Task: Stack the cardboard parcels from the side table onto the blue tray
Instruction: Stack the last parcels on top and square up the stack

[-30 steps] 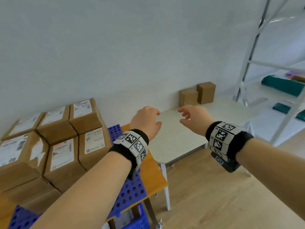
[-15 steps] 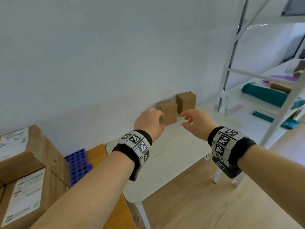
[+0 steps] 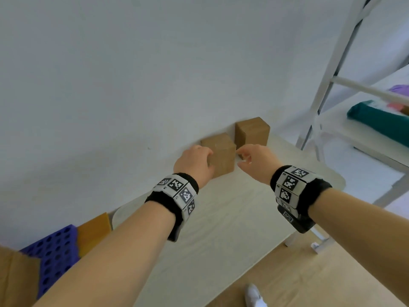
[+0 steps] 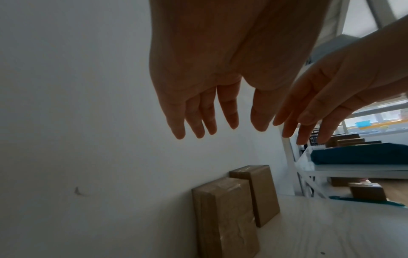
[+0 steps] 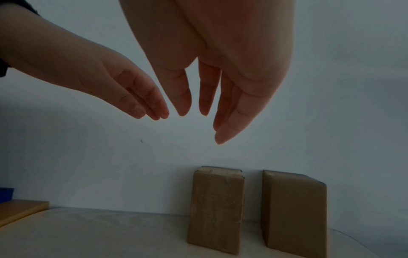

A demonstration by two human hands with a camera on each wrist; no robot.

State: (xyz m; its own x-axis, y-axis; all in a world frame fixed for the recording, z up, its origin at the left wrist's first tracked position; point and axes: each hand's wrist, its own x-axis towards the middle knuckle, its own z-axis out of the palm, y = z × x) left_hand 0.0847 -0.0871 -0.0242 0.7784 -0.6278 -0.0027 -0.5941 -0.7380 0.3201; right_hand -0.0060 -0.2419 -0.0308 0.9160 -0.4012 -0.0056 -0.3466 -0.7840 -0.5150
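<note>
Neither grip holds anything: the left hand [image 3: 194, 163] and the right hand [image 3: 256, 161] both hang in the air with fingers straight and apart, palms turned toward each other. In the wrist views the fingertips of both hands sit above the parcels and touch nothing. In the head view the left hand overlaps the left edge of the near parcel [image 3: 221, 155] and the right hand reaches in from its right; whether they are level with it there cannot be told.

The white wall [image 3: 155, 74] fills most of the head view. Below it lies the pale surface [image 3: 221, 229], the side table, with its far edge against the wall. A white rack [image 3: 327, 69] stands to the right, with a teal bundle [image 3: 376, 120] on one shelf. At the lower left shows a corner of the blue tray [image 3: 53, 251], perforated with round holes, resting on an orange surface [image 3: 93, 231]; the edge of a brown box [image 3: 15, 278] on the tray is cut off by the frame.

The two parcels stand upright on the pale surface, side by side against the wall with a narrow gap between them. The far parcel [image 3: 252, 131] stands to the right of the near one. Both are plain brown cardboard, and tape shows on their tops in the left wrist view.
</note>
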